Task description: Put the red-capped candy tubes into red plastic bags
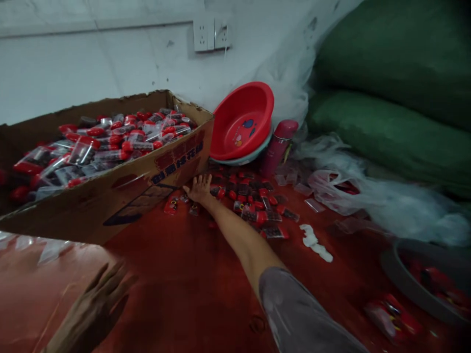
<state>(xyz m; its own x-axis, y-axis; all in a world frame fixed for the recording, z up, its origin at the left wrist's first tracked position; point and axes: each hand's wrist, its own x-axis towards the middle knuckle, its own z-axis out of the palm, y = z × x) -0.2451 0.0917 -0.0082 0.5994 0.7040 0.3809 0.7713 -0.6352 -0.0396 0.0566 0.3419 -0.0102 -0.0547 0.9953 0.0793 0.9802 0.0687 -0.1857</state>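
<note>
My right hand reaches far forward with its fingers spread, at the left edge of a pile of red-capped clear containers on the red tabletop. Just left of its fingertips stands the side of a large cardboard box, filled with similar containers. A few small packets lie below that hand. My left hand is at the lower left, slightly blurred, fingers extended and nothing held, over the table near a pale sheet.
Behind the pile are a red basin and a pink flask. Plastic bags and green sacks fill the right side. A grey tub and a red packet sit at lower right.
</note>
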